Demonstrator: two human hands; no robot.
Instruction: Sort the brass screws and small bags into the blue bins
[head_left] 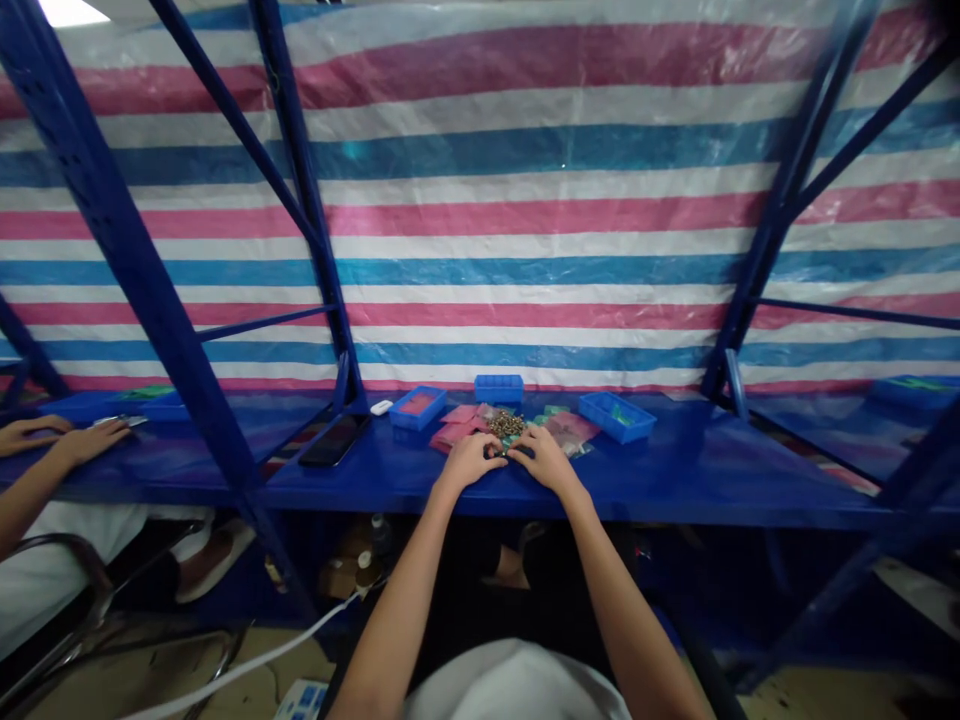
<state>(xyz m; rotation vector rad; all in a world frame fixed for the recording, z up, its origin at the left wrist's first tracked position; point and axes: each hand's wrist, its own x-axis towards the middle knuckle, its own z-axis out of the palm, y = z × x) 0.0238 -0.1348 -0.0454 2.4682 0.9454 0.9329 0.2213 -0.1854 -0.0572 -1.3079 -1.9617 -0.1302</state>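
Observation:
Both my hands rest near the front edge of the blue table (675, 485), just in front of a pile of small brass-coloured pieces (507, 423). My left hand (472, 460) has its thumb and fingers curved towards each other around something small and dark that I cannot make out. Facing it, my right hand (543, 460) is bent the same way, its fingertips close to the same spot. Pink bags (454, 430) lie left of the pile; greenish pieces and a pinkish clear bag (571, 430) lie to its right.
Blue trays stand behind: one with pink contents (419, 408), one at the middle (499, 388), one with green contents (616, 416). A black phone (335, 440) and a white case (381, 407) lie left. Another person's hands (67, 440) are at far left, beyond a blue post (142, 250).

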